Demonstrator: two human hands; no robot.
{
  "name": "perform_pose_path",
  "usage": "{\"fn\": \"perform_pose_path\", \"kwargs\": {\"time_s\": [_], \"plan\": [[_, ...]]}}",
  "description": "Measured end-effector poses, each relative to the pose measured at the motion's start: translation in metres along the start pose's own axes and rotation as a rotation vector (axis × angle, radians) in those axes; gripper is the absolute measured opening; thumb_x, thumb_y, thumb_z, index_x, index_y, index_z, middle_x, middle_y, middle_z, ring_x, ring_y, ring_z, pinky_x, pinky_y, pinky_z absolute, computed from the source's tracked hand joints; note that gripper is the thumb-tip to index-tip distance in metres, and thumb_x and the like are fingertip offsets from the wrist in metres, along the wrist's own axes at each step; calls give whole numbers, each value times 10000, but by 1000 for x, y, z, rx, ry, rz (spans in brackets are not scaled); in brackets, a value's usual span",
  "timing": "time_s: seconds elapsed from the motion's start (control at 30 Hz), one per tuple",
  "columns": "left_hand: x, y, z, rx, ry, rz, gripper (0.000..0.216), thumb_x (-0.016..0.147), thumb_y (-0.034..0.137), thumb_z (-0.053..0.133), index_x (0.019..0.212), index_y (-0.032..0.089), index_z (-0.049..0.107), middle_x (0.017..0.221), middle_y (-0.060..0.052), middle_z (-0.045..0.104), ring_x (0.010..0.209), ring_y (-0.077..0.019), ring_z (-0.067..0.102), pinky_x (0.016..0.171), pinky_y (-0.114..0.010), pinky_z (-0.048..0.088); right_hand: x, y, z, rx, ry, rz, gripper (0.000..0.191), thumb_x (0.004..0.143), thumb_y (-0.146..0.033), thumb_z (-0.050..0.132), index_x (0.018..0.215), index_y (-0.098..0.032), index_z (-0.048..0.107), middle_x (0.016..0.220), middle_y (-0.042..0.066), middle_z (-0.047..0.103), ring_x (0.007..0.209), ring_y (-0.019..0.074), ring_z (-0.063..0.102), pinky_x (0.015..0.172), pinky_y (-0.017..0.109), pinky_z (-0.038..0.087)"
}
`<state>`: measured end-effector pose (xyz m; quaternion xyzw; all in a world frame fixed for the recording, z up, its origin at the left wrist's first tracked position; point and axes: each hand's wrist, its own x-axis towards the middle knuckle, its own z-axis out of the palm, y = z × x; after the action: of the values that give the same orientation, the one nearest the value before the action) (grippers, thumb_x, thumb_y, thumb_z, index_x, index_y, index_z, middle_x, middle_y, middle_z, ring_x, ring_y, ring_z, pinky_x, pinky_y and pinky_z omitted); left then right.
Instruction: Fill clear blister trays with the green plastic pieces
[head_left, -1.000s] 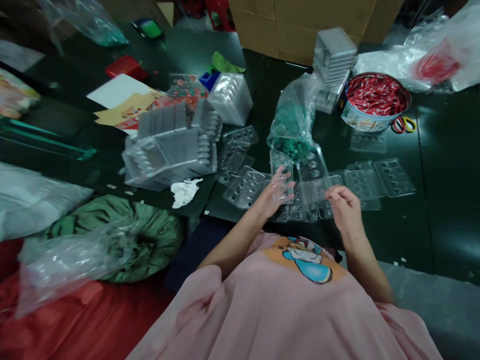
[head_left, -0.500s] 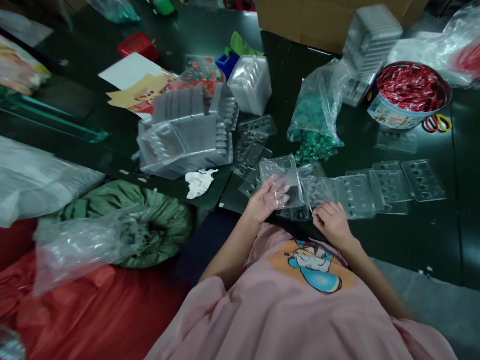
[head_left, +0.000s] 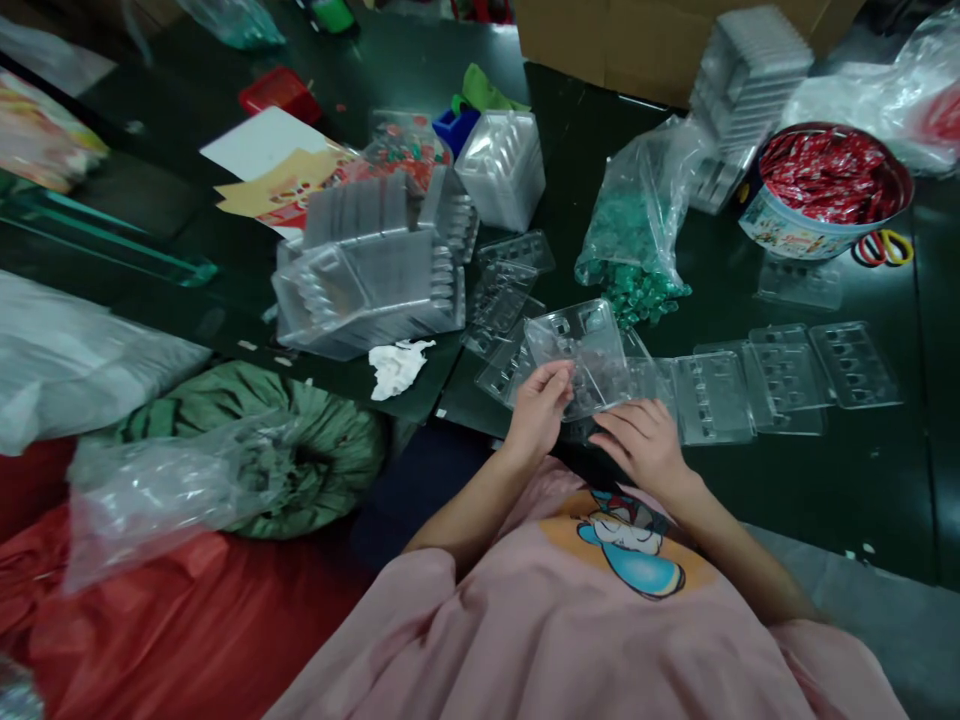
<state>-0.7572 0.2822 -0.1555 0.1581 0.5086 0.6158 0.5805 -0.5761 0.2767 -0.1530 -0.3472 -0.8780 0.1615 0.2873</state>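
At table edge, left hand point(head_left: 538, 412) pinches clear blister tray point(head_left: 581, 352), steadying it; right hand point(head_left: 643, 445) apparently rests open against it.

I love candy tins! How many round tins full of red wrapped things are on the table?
1. The round tin stands at the far right of the table, beside the scissors; more could be hidden under the plastic bags.

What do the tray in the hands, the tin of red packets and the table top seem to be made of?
Tray: thin clear plastic, glossy, see-through with moulded pockets.
Tin: probably printed metal, with a shiny rim; it could be card.
Table: dark green, smooth, faintly reflective; material unclear.
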Motion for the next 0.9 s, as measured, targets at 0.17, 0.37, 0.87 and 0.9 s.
{"fn": "perform_pose_path", "kwargs": {"time_s": [0.17,0.37,0.87,0.9], "plan": [[-8,9,11,-6,-144,-72,372,701,316,803,1044,207,710,917,-28,685,824,-128,625,713,-222,492,32,-14,8,144,-15,97,182,940,-304,552,1004,-209,693,969,97,702,900,233,571,842,393,428],[-8,16,-12,96,-287,-106,452,625,237,856,1060,232,731,970,-39,698,905,-148,630,801,-246,509,32,-7,1,416,-18,269,129,911,-199,569,888,-206,695,860,42,699,828,175,621,787,304,454],[-4,15,-10,295,-306,11,431,594,226,865,1013,200,765,862,-25,684,686,-103,575,679,-235,481,29,-5,-7,666,-146,475,134,870,-252,573,823,-202,689,764,-4,686,690,133,595,661,245,420],[-4,16,-10,303,-301,13,426,597,225,863,1011,199,766,856,-24,682,692,-106,577,681,-235,482,28,-6,-7,650,-143,468,134,870,-247,568,833,-206,690,774,-1,687,699,138,600,670,250,425]]}}
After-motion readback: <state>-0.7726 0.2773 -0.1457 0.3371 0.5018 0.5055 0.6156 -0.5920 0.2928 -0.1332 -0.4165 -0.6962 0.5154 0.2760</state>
